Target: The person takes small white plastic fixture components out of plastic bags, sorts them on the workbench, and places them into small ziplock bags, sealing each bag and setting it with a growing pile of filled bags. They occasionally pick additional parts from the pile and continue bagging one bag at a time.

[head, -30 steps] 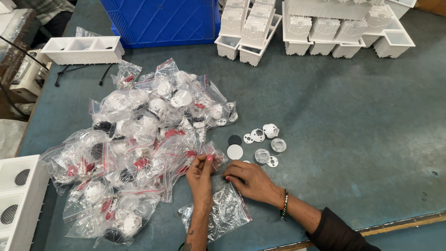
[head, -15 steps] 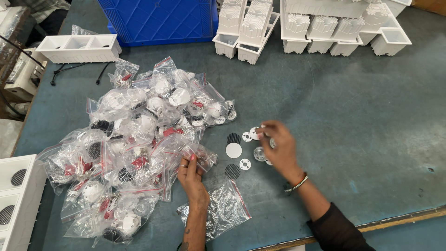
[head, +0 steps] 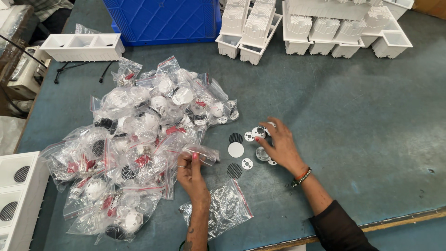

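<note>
On the table (head: 371, 139), the heap of bagged parts (head: 134, 139) lies at nine o'clock of the loose discs (head: 236, 149), housings (head: 320, 28) at twelve, empty bags (head: 223, 209) at six.

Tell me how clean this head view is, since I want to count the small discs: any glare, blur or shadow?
Head view: even, soft light and mostly sharp; glare on the clear bags hides their contents; the right hand covers some discs; the left hand pinches a bag edge; only faint shadows on the table.

Two black mesh discs (head: 235, 137), one plain white disc (head: 235, 149), one blue crate (head: 162, 19), two hands (head: 281, 144).
</note>
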